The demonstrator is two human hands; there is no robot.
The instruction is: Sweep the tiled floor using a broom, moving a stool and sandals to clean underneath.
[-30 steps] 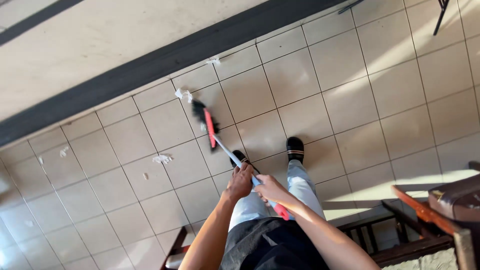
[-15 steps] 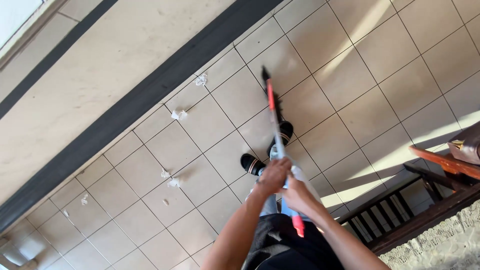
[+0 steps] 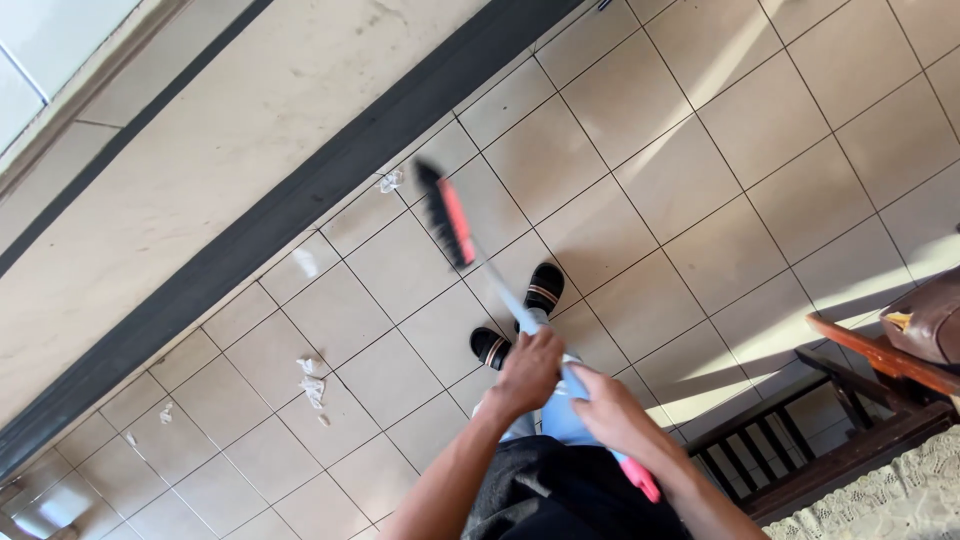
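Observation:
Both my hands grip the handle of a broom. My left hand (image 3: 527, 372) holds the pale blue shaft higher up, and my right hand (image 3: 608, 412) holds it lower, near the pink end. The broom head (image 3: 446, 215), pink with black bristles, is blurred over the beige floor tiles, close to a scrap of white paper (image 3: 390, 181) by the dark strip along the wall. My feet in black slippers (image 3: 518, 318) stand just below the broom head.
More crumpled white paper bits (image 3: 312, 378) lie on the tiles at the left, and smaller scraps (image 3: 165, 412) sit near the dark baseboard strip (image 3: 290, 215). A dark wooden bench (image 3: 850, 420) with a brown bag (image 3: 925, 320) stands at the right.
The broom head has swung left and down toward the wall strip and paper scrap. The camera view has shifted, and both hands keep their hold on the handle.

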